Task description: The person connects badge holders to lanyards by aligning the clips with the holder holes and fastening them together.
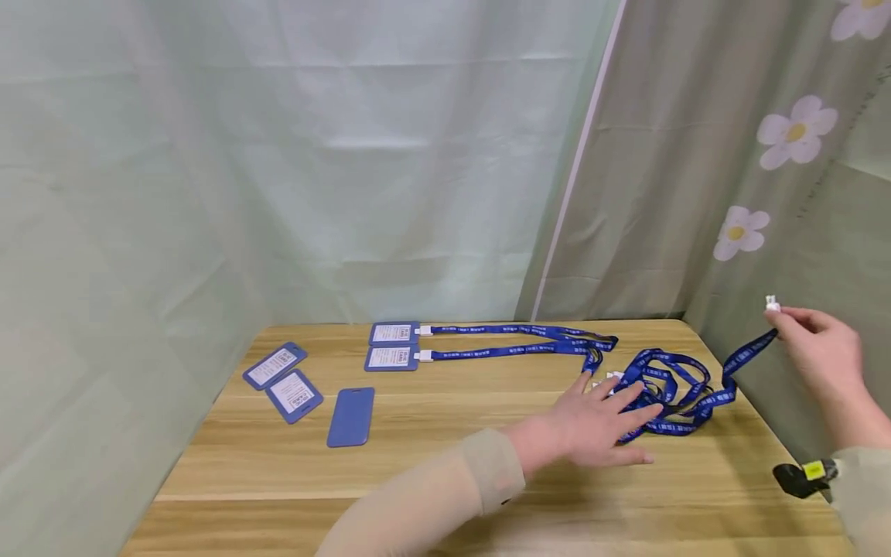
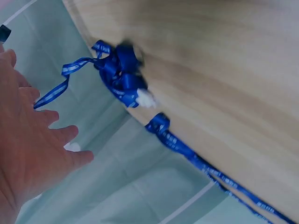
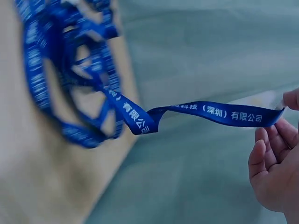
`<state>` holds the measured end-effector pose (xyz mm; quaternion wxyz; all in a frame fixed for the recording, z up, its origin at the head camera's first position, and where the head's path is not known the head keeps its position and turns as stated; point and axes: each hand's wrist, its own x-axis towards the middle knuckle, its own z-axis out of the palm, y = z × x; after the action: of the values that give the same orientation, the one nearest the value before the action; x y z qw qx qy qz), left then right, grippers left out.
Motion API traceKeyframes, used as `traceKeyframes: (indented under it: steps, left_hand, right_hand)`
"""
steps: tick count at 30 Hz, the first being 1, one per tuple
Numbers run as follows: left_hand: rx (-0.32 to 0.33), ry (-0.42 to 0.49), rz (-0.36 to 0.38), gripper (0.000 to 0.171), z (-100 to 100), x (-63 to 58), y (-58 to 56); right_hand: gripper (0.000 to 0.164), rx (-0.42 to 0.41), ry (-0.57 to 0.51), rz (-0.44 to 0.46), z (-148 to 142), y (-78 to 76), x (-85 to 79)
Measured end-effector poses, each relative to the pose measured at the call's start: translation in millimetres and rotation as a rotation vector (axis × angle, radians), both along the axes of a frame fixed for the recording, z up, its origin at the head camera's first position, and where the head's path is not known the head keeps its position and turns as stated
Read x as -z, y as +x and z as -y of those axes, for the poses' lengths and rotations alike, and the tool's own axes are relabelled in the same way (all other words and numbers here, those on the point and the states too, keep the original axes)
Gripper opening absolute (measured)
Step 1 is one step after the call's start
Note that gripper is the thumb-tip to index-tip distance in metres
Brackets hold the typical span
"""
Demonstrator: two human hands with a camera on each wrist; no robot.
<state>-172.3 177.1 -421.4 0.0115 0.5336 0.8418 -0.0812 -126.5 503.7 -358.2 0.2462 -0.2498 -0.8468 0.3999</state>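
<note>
In the head view my right hand [image 1: 824,352] is raised at the right, pinching one blue lanyard [image 1: 746,354] by the end with a white plastic clip [image 1: 772,304]. The printed strap twists down from those fingers to a heap of blue lanyards [image 1: 668,371] on the table; the right wrist view shows the stretched strap [image 3: 210,112] and my right hand [image 3: 278,158]. My left hand [image 1: 592,422] spreads its fingers over the heap's near left side and hides part of it. Straight, spread fingers also show on my left hand [image 2: 37,144] in the left wrist view.
Two card holders [image 1: 393,333] with lanyards attached lie at the back of the wooden table [image 1: 278,480]. Two loose white-faced holders [image 1: 295,394] lie at the left, beside a plain blue one [image 1: 351,418]. Curtains [image 1: 418,155] stand behind and along the sides.
</note>
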Motion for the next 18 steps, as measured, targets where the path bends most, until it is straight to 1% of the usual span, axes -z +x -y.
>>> traceKeyframes:
  steps: [1, 2, 4, 8, 10, 11, 14, 15, 17, 18]
  left_hand:
    - [-0.002, 0.001, -0.002, 0.075, 0.4, -3.3, -1.3]
    - [-0.003, 0.002, -0.008, 0.075, 1.1, -6.6, -2.5]
    - [-0.010, 0.012, -0.006, 0.076, 2.7, -12.3, -4.7]
    - [-0.024, 0.034, 0.004, 0.076, 6.5, -20.3, -8.4]
    - [-0.026, 0.044, 0.012, 0.076, 8.0, -22.7, -9.7]
    - [-0.025, 0.047, 0.016, 0.075, 8.7, -23.7, -10.1]
    - [-0.014, 0.055, 0.012, 0.075, 9.9, -26.5, -10.4]
    - [-0.010, 0.058, 0.009, 0.075, 10.1, -27.1, -10.3]
    - [-0.003, 0.064, -0.002, 0.075, 10.4, -28.4, -9.7]
    - [0.000, 0.066, -0.006, 0.075, 10.4, -29.1, -9.3]
  right_hand:
    - [0.008, 0.006, -0.032, -0.037, 1.6, -0.1, -8.4]
    - [0.006, 0.010, -0.059, -0.075, 3.4, -0.6, -16.7]
    - [0.008, -0.013, -0.137, -0.176, 5.8, -1.9, -33.4]
    - [0.010, -0.115, -0.379, -0.459, 11.5, -7.3, -63.8]
    - [0.008, -0.178, -0.510, -0.597, 14.2, -9.8, -76.4]
    - [0.007, -0.193, -0.555, -0.651, 16.0, -11.3, -82.0]
    - [0.003, -0.178, -0.526, -0.700, 16.5, -15.4, -94.9]
    - [0.003, -0.157, -0.508, -0.712, 16.3, -17.4, -98.6]
    - [0.005, -0.083, -0.395, -0.690, 13.5, -22.3, -105.5]
    - [0.008, -0.085, -0.359, -0.701, 5.4, -25.8, -105.9]
